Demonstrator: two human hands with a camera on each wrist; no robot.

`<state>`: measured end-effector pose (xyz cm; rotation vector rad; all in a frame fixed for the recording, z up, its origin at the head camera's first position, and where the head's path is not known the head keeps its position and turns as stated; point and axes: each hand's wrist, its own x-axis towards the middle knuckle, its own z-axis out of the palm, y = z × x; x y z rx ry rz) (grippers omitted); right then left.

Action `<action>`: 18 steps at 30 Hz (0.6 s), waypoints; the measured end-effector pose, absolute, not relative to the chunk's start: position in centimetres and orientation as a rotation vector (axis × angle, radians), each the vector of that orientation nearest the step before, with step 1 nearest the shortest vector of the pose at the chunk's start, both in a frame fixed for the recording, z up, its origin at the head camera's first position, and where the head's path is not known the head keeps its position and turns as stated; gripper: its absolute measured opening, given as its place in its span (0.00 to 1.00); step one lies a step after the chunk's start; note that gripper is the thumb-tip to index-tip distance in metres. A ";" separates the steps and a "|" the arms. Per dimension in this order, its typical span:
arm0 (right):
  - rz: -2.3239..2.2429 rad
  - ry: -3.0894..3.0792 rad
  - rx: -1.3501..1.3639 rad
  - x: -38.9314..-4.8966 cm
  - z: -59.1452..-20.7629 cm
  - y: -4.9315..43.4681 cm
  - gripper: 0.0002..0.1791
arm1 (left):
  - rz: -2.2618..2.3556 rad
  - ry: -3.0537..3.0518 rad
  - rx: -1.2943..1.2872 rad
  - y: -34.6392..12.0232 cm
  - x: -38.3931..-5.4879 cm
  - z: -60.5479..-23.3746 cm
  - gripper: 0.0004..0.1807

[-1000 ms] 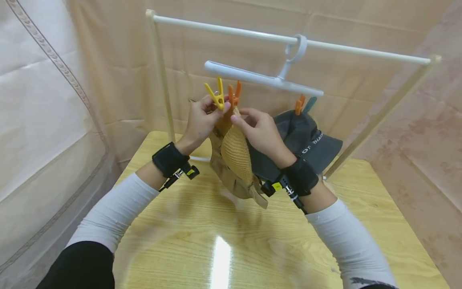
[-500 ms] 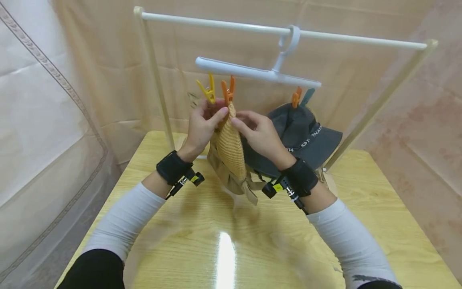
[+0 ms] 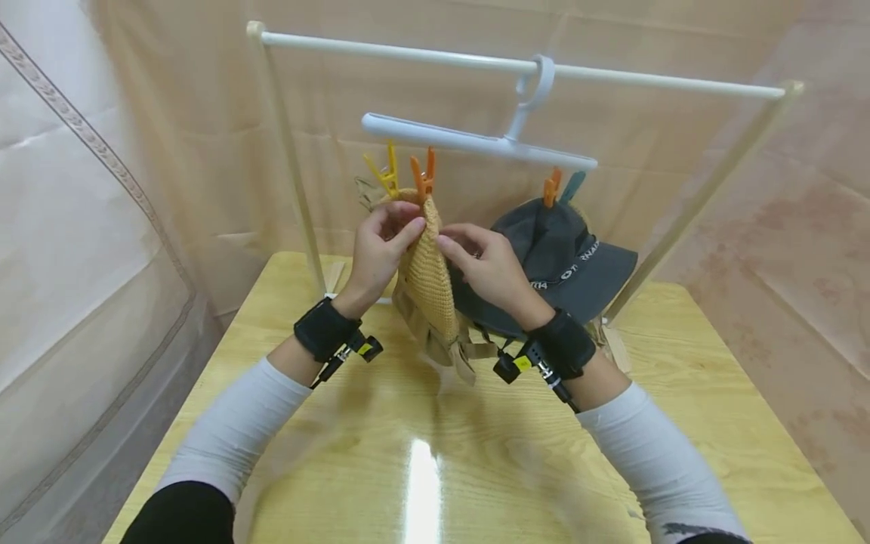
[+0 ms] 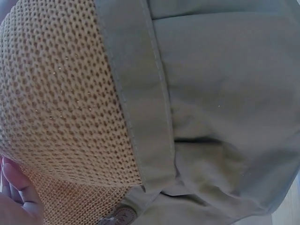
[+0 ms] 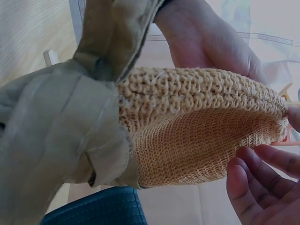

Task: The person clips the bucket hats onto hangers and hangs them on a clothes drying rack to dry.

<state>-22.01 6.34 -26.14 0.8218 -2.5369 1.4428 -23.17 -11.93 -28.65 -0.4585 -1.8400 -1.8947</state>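
A sun hat (image 3: 435,291) with a tan woven crown and khaki cloth brim hangs at the left of a white hanger (image 3: 442,134). Yellow (image 3: 387,177) and orange (image 3: 424,180) clothespins sit at its top. My left hand (image 3: 381,245) pinches the crown just below them, thumb in front, other fingers mostly hidden behind. On the other side, my right hand (image 3: 488,266) has its loosely bent fingertips at the weave (image 5: 187,140); the right wrist view shows nothing gripped between them. The woven crown (image 4: 61,93) and khaki brim (image 4: 225,84) fill the left wrist view.
A dark cap (image 3: 537,242) with white lettering hangs at the hanger's right under orange (image 3: 551,189) and teal (image 3: 572,186) clothespins. The hanger hooks over a white rack bar (image 3: 408,51). Pale rack posts stand either side on a wooden table (image 3: 353,468), with curtains behind.
The left hand has moved from the yellow clothespin down onto the woven crown, leaving that clothespin standing by itself. The right fingertips have shifted slightly down the crown, and the view has shifted.
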 end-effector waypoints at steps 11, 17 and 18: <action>1.512 -2.573 0.836 -21.8 -27.5 6.5 0.18 | -1.847 -1.829 -0.421 -13.3 -22.9 -29.8 0.13; 1.523 -2.569 0.846 -21.8 -28.5 6.6 0.18 | -1.854 -1.829 -0.417 -13.7 -22.6 -30.4 0.12; 1.530 -2.568 0.848 -21.8 -28.7 6.7 0.18 | -1.853 -1.830 -0.413 -13.8 -22.5 -30.6 0.11</action>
